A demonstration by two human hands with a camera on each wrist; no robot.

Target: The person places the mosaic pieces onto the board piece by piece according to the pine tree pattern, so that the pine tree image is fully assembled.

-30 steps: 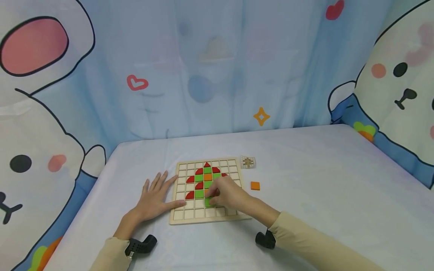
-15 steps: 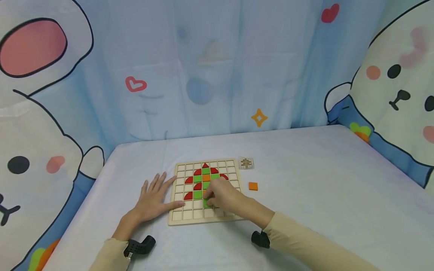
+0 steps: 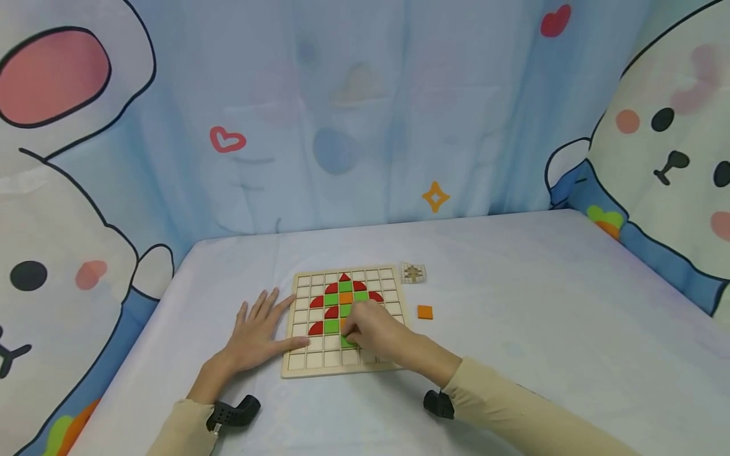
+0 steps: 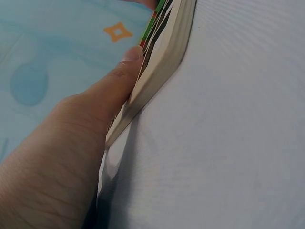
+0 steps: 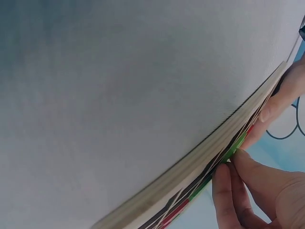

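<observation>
A wooden grid board (image 3: 302, 361) lies on the table, with red, green and orange tiles set in its cells in a tree-like pattern. My left hand (image 3: 256, 332) rests at its left edge with spread fingers, the thumb lying over the rim, as the left wrist view also shows. Over the lower middle of the board, my right hand (image 3: 376, 329) pinches a green square tile (image 3: 346, 342) between thumb and fingertips, low at the cells. In the right wrist view the thumb and fingers of the right hand (image 5: 252, 191) meet at the green tile (image 5: 232, 150). The right hand hides several cells behind it.
A loose orange square tile (image 3: 424, 312) lies right of the board. Near the board's top right corner is a small pattern card (image 3: 413, 273). A white cloth covers the table (image 3: 513, 285), and a blue printed curtain (image 3: 365, 126) hangs behind it.
The right hand stays over the same cells, with only slight finger movement. The left hand keeps its place at the board's edge. The whole head view has shifted a little.
</observation>
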